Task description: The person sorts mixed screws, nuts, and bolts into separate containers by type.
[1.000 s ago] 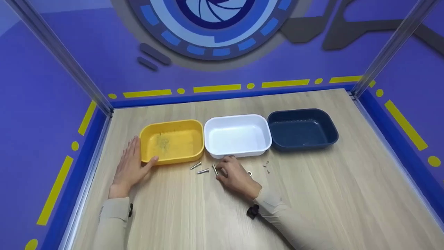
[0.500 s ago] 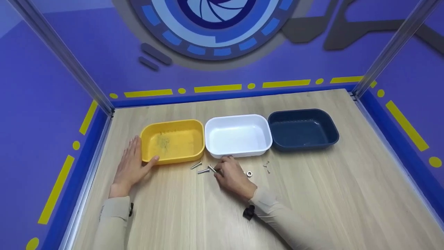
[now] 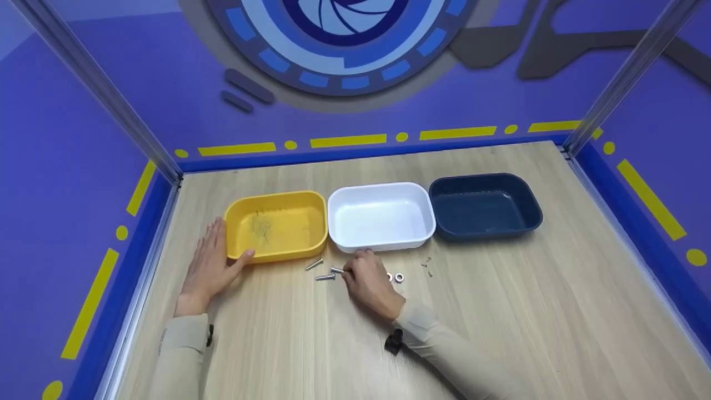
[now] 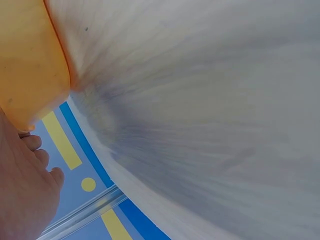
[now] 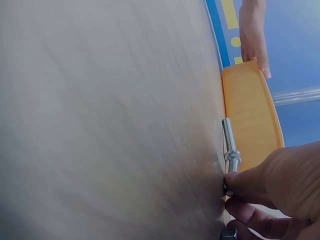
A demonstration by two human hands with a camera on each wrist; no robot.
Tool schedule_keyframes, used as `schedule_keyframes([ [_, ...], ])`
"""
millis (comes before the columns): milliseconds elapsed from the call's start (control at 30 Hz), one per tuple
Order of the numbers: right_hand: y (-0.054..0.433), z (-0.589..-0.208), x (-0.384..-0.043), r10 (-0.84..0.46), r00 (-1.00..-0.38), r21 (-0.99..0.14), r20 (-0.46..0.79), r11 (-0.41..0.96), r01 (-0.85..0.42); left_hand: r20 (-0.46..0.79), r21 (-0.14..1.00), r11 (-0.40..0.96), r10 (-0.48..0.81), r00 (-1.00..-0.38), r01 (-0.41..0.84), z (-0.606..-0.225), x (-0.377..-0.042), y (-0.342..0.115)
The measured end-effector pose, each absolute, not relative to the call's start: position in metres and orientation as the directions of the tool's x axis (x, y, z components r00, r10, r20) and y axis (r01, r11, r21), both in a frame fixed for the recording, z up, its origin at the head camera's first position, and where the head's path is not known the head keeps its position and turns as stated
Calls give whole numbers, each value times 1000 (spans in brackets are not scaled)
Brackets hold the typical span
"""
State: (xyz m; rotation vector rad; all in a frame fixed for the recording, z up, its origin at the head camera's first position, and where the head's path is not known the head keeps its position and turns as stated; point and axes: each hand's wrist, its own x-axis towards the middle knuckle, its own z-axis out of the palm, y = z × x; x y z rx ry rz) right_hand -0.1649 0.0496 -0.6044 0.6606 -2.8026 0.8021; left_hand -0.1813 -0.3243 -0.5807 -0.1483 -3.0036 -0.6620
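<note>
My right hand is just in front of the white bin, low over the table. Its thumb and fingers pinch a silver bolt, whose head end sticks out to the left. Two more bolts lie beside it: one bolt almost touches the pinched one, the other bolt is by the yellow bin. Against that bin's left side rests my left hand, fingers straight, thumb at the front rim. In the right wrist view, the fingers hide part of the pinched bolt.
A dark blue bin stands to the right of the white one, the three bins in a row. Right of my right hand lie two nuts, one partly covered, and several tiny screws. Purple walls enclose the table.
The pinched bolt has turned from steeply slanted to nearly level, its head end shifting left. My right hand and forearm have drifted slightly left, uncovering the nuts. My left hand stays put.
</note>
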Motion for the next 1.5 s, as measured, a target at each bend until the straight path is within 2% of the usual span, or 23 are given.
schedule_keyframes([
  [200, 49, -603, -165, -367, -903, -477, 223, 766, -430, 82, 419, 901, 82, -993, 109, -581, -181, -325],
  [733, 42, -583, -156, -395, -891, -528, 224, 719, -451, 81, 429, 896, 83, -993, 110, -579, -179, -328],
  [1100, 31, -560, -160, -436, -830, -498, 347, 664, -557, 58, 419, 903, 76, -995, 94, -580, -179, -325],
  [1500, 5, -538, -186, -501, -798, -459, 334, 653, -602, 60, 414, 904, 90, -994, 107, -582, -182, -324],
])
